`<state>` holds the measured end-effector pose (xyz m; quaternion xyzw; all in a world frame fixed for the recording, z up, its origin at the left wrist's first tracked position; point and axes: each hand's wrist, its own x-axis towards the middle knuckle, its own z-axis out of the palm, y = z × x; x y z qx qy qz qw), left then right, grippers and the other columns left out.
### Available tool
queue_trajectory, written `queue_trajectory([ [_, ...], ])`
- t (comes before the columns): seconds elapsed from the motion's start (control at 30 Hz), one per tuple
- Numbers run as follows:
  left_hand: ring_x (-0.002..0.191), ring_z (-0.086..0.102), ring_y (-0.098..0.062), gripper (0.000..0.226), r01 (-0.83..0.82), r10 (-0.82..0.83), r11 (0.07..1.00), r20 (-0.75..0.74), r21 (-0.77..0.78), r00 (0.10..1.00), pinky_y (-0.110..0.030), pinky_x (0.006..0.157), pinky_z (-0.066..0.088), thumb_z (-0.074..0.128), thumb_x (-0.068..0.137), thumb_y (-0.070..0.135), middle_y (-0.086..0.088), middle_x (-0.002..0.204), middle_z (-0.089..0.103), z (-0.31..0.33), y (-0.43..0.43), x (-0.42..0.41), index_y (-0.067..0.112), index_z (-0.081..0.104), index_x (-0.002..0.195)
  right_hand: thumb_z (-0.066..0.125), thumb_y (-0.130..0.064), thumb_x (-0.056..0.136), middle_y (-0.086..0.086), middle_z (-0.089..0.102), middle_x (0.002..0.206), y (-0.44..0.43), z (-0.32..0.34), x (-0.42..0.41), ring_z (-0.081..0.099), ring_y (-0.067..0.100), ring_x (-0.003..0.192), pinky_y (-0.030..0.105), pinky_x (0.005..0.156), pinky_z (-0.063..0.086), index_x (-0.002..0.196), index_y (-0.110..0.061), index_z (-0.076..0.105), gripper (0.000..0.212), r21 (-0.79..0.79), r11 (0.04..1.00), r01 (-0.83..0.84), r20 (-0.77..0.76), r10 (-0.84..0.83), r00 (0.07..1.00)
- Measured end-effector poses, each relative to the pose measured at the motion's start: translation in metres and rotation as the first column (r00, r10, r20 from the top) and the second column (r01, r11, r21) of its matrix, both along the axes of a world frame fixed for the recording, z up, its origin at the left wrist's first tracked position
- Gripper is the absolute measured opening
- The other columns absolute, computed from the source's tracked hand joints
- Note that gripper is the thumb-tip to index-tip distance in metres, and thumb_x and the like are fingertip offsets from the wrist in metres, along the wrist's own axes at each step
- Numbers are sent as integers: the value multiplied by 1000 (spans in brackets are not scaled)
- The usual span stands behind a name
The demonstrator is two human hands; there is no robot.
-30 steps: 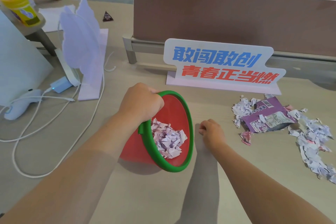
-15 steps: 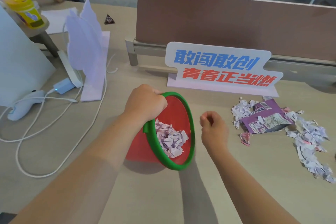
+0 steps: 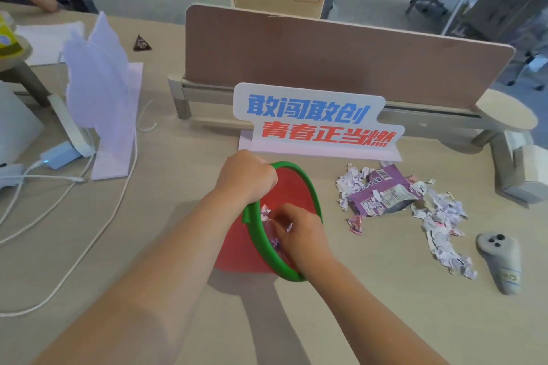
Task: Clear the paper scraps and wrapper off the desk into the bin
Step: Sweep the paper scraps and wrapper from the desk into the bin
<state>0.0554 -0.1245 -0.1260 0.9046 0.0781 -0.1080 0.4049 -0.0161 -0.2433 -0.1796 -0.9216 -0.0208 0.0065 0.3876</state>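
Observation:
A red bin with a green rim (image 3: 315,197) lies tilted on the desk, its mouth facing right. My left hand (image 3: 246,178) grips the rim at its top. My right hand (image 3: 299,234) is inside the bin's mouth, fingers bunched around small paper scraps (image 3: 266,213) and covering most of the pile in the bin. To the right on the desk lies a purple wrapper (image 3: 382,195) among torn white and pink paper scraps (image 3: 441,222) that trail toward the near right.
A grey handheld controller (image 3: 501,258) lies just right of the scraps. A sign with blue and red characters (image 3: 317,121) stands behind the bin, before a brown divider (image 3: 341,53). White cables (image 3: 89,231) and a pale purple cutout stand (image 3: 100,83) occupy the left.
My right hand rose from the desk beside the bin and moved left into the bin's mouth. The left hand kept its grip on the rim. The view shifted, bringing the controller into sight.

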Motion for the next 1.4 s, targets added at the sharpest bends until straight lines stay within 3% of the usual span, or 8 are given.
queue_trajectory([
  [0.3,46,43,-23,17,59,-57,996,-32,74,998,-26,45,32,60,62,4,-4,45,46,-1,-70,13,7,51,48,73,-10,75,-11,60,63,-89,6,11,57,-9,56,4,59,41,90,-12,71,15,125,987,97,-182,-73,981],
  [0.5,47,45,-20,19,-4,14,985,-54,175,998,-25,43,29,61,66,7,-3,49,48,-4,-113,25,8,51,50,46,-30,94,1,66,67,-157,6,37,61,22,69,30,62,44,79,-17,64,27,123,973,196,-126,-181,975],
  [0.6,53,49,-23,16,-81,91,977,-45,195,995,-26,44,28,60,70,8,-3,55,50,-2,-127,37,10,51,56,52,-27,91,4,66,93,-191,-9,71,60,21,88,28,72,42,97,-15,64,18,35,984,177,-107,-172,979],
  [0.8,53,46,-16,27,-180,187,956,-8,232,982,-25,43,30,62,72,3,3,55,49,-1,-130,52,14,48,52,64,-45,78,19,33,140,-216,-66,145,33,35,130,46,107,33,131,-15,42,65,-185,980,71,-158,-101,982],
  [1.0,47,32,-20,29,-349,356,923,-16,160,934,-24,41,27,62,68,-3,-2,47,40,-4,-110,59,8,44,48,35,-79,72,16,2,156,-199,-118,166,-5,40,143,57,113,1,140,-25,16,90,-475,848,-236,-324,81,943],
  [1.13,44,27,-15,17,-156,163,935,7,319,987,-21,42,31,45,50,17,0,46,31,-5,-105,54,13,30,42,19,-62,85,12,37,142,-201,-137,147,28,34,134,52,113,22,132,-18,36,66,-585,792,-178,-128,126,984],
  [1.23,47,30,-20,11,-176,180,934,16,310,984,-21,40,30,43,46,18,0,46,33,-7,-102,56,11,34,46,36,-49,90,4,56,118,-201,-141,149,49,26,108,40,93,39,113,-22,51,39,-532,824,-192,-45,199,979],
  [1.4,49,33,-23,11,-349,350,930,10,114,937,-27,45,25,60,64,0,-1,43,37,-4,-115,50,-7,54,59,44,-23,91,6,56,111,-198,-117,148,58,25,89,34,63,46,115,-17,43,24,-545,703,-456,-203,417,886],
])
